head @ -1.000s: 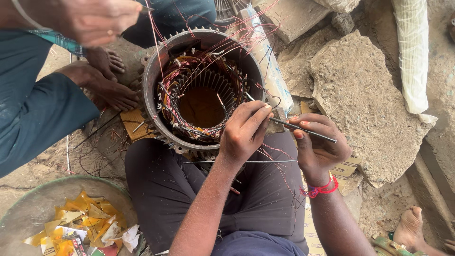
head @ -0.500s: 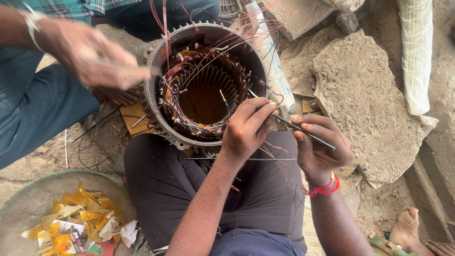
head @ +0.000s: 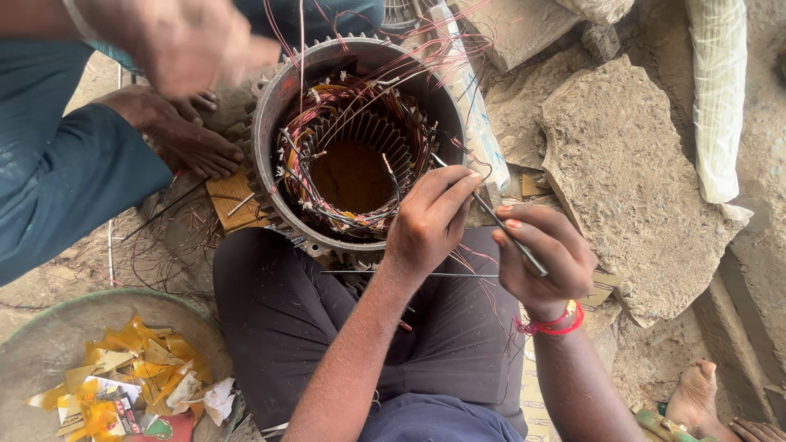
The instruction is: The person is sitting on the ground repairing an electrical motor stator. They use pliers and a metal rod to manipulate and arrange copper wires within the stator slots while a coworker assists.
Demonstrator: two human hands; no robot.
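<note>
- Far left: a co-worker's blurred hand [head: 192, 45] in the top corner, and that person's bare foot [head: 176, 139] on the ground beside a small wooden block [head: 233, 196]. Teal sleeve [head: 57, 180] fills the left edge.
- Lower left: shallow pan [head: 49, 344], partly cut off by the frame, holding yellow paper scraps [head: 123, 381].
- Centre: motor stator housing [head: 274, 123], round, open end up, standing on the ground just beyond the person's knees. Copper windings [head: 307, 155] ring the bore; loose reddish wire ends [head: 426, 65] spray out over the far rim.
- Left hand [head: 426, 225] sits at the near-right rim of the housing, fingertips pressed together, apparently pinching a thin wire lead; the wire itself is too fine to trace between the fingers.
- Right hand [head: 544, 254] just right of the left hand, off the housing and over the lap, fingers closed around a thin dark rod-like tool [head: 508, 237]. A red thread band [head: 557, 323] is on that wrist.
- Key relation: the tool's long axis runs diagonally, up and left from the right hand toward the left fingertips and the winding at the rim. The windings lie up-left of both grips; the left hand is the nearer and touches the rim area.
- Right: broken stone slabs [head: 622, 180], a pale woven sack [head: 720, 90] at the edge.
- Hard to tell: the tool's tip is hidden behind the left fingers; whether it touches wire cannot be made out. Another bare foot [head: 696, 401] is cut off at lower right.
</note>
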